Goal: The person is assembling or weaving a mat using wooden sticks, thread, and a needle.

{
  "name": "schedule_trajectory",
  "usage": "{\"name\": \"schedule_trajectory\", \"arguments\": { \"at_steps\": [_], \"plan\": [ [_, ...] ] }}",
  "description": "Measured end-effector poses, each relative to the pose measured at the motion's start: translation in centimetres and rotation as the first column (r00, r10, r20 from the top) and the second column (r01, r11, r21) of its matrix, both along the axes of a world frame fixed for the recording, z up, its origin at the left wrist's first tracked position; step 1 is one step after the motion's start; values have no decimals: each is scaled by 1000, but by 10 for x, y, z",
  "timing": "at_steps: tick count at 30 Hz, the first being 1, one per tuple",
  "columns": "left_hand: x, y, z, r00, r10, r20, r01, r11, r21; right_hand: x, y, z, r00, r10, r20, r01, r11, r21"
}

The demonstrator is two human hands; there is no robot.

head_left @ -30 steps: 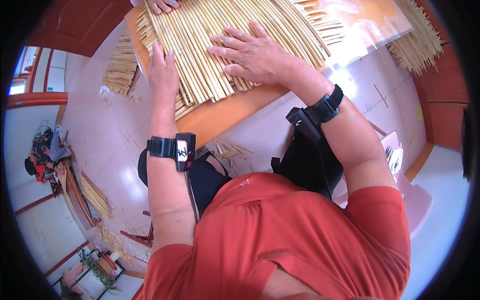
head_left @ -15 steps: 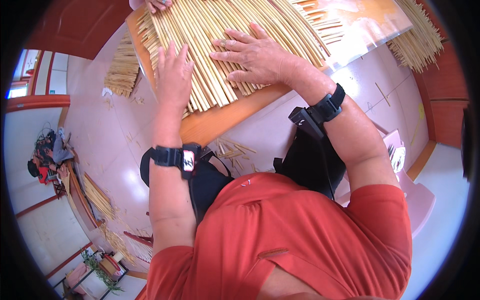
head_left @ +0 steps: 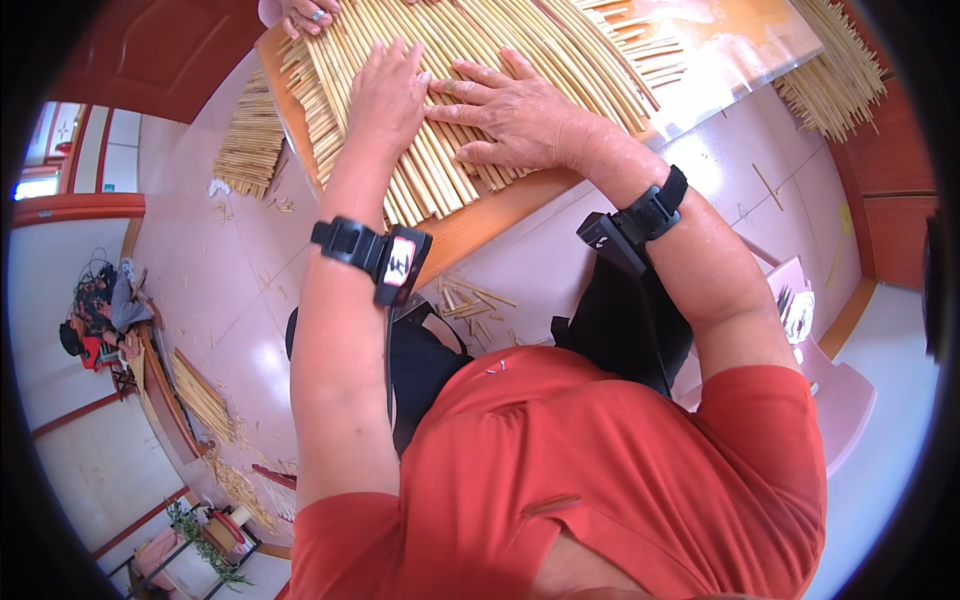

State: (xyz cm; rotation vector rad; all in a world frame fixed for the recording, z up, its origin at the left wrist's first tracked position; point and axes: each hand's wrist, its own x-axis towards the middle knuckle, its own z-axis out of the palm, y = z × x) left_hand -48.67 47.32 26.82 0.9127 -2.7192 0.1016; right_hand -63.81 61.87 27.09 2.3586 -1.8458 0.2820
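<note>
A broad layer of yellowish straw-like stalks (head_left: 425, 190) lies side by side on the wooden table (head_left: 455, 232), their cut ends toward me. My left hand (head_left: 388, 95) rests on the stalks, fingers stretched out and pointing away from me. Beside it, my right hand (head_left: 505, 115) lies flat over the stalks with fingers spread, its fingertips close to the left hand. Neither hand grips anything. At the far left edge of the layer, another person's hand (head_left: 312, 14) with a ring touches the stalks.
More stalk bundles (head_left: 248, 140) hang or stand at the table's left, and another bundle (head_left: 828, 75) is at its right end. Cut stalk pieces (head_left: 470, 303) lie on the floor under the near edge. A pink chair (head_left: 848, 410) stands at my right.
My left hand has slid forward and right across the stalks, nearer my right hand. My right hand stays almost in place. The other person's hand shows a little more.
</note>
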Motion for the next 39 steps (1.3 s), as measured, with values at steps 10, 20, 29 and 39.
{"name": "schedule_trajectory", "arguments": {
  "at_steps": [10, 20, 29, 39],
  "plan": [
    [-15, 6, 10, 999, 52, -10, -51, 997, 50, 0, 42, 38, 889, 256, 380, -120, 931, -345],
    [5, 12, 6, 995, 46, 88, -59, 986, 156, 14, 44, 18, 919, 190, 347, -92, 956, -279],
    [0, 7, 6, 998, 10, 54, -17, 991, 131, 5, 27, 15, 902, 289, 321, -170, 921, -351],
    [3, 7, 8, 998, 41, 49, -45, 994, 102, -9, 23, 32, 820, 209, 532, -38, 949, -314]
  ]
}}
